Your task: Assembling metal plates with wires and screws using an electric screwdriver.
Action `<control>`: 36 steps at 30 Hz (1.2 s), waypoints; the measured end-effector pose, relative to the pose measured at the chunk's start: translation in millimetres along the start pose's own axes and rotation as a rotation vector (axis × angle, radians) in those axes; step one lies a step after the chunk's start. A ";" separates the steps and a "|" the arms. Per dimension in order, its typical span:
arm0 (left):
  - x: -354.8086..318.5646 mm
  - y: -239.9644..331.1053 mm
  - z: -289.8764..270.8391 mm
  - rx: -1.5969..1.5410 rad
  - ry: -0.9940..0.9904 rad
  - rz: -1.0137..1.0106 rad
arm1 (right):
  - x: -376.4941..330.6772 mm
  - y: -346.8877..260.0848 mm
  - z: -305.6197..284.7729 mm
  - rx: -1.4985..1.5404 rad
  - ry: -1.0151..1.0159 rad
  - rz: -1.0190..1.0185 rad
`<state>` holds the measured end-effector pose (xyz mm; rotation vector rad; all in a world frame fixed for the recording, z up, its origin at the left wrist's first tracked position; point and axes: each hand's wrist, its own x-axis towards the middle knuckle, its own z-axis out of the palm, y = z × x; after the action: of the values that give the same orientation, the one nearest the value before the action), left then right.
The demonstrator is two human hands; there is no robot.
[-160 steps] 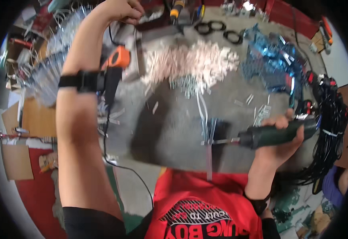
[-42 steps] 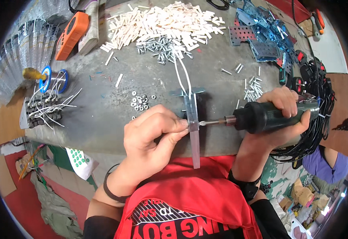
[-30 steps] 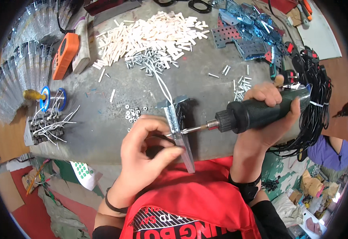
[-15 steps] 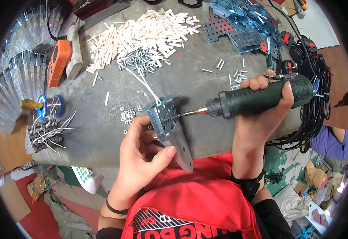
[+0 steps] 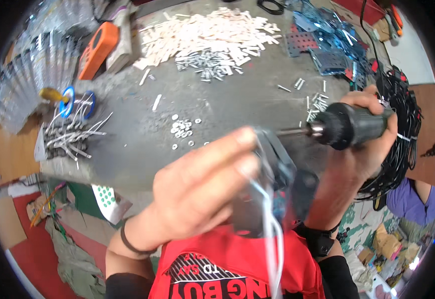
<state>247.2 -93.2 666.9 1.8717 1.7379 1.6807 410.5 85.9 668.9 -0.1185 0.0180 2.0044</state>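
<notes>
My left hand [image 5: 192, 187], smeared by motion, is closed on a dark metal bracket [image 5: 279, 167] held above the table's front edge. White wires [image 5: 273, 234] hang from the bracket across my red top. My right hand [image 5: 383, 142] is wrapped round a dark green electric screwdriver [image 5: 349, 127]. Its bit [image 5: 292, 132] points left towards the bracket's upper end; blur hides whether the two touch. Small nuts [image 5: 181, 128] lie scattered beyond my left hand. Loose screws [image 5: 318, 104] lie beyond the screwdriver's nose.
White strips [image 5: 207, 32] and a screw pile [image 5: 207, 62] cover the table's back. Perforated metal plates [image 5: 329, 60] are heaped back right, black cables [image 5: 404, 109] at the right edge. On the left are an orange meter [image 5: 97, 50], a blue solder spool [image 5: 68, 102] and wired parts [image 5: 63, 139].
The bracket has moved right and turned over, so its white wires now hang towards me. My left hand has rolled over with it. The screwdriver has shifted right, and the whole view has moved slightly.
</notes>
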 end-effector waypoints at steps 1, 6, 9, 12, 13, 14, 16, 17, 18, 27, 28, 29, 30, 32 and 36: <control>-3.5 -4.1 -0.7 0.074 -0.016 0.137 | 0.2 -5.9 0.3 -0.045 -0.059 0.006; -39.4 -7.3 -12.3 0.250 -0.216 0.157 | -21.2 -1.7 -23.2 -0.493 0.021 -0.184; -38.5 6.1 -15.4 0.205 -0.174 0.089 | -26.0 5.6 -28.7 -0.374 0.045 -0.196; -35.9 1.7 -38.0 0.534 -0.148 -0.207 | -27.4 8.7 -27.1 -0.537 0.051 -0.321; -34.7 1.1 -47.3 0.629 -0.183 -0.330 | -27.5 8.6 -25.4 -0.532 0.051 -0.317; -32.8 0.7 -48.5 0.634 -0.184 -0.329 | -27.5 7.0 -23.6 -0.547 0.070 -0.317; -29.9 -0.3 -46.2 0.670 -0.254 -0.334 | -27.4 4.1 -20.8 -0.564 0.089 -0.324; -27.9 0.7 -44.3 0.666 -0.257 -0.330 | -26.8 4.0 -19.6 -0.559 0.105 -0.327; -25.2 2.2 -43.8 0.708 -0.318 -0.338 | -26.8 2.8 -18.8 -0.554 0.121 -0.331; -16.5 -3.3 -51.6 0.611 -0.519 -0.371 | -25.3 -7.0 -19.7 -0.423 0.135 -0.252; -15.7 -1.8 -48.6 0.607 -0.522 -0.369 | -25.7 -7.2 -20.3 -0.391 0.134 -0.236; -14.0 1.0 -43.9 0.457 -0.467 -0.370 | -25.9 -6.8 -20.6 -0.360 0.133 -0.221; -12.2 3.5 -38.5 0.306 -0.410 -0.370 | -25.5 -3.9 -19.0 -0.364 0.135 -0.227; -5.4 9.2 -26.5 0.181 -0.312 -0.402 | -22.0 3.7 -12.4 -0.338 0.159 -0.250; -7.4 8.2 -1.9 -0.125 -0.091 -0.523 | -20.0 2.5 -13.3 -0.327 0.146 -0.220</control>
<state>253.0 -102.7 668.5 1.2671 1.8257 1.4345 417.6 65.8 657.4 -0.4571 -0.2215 1.7620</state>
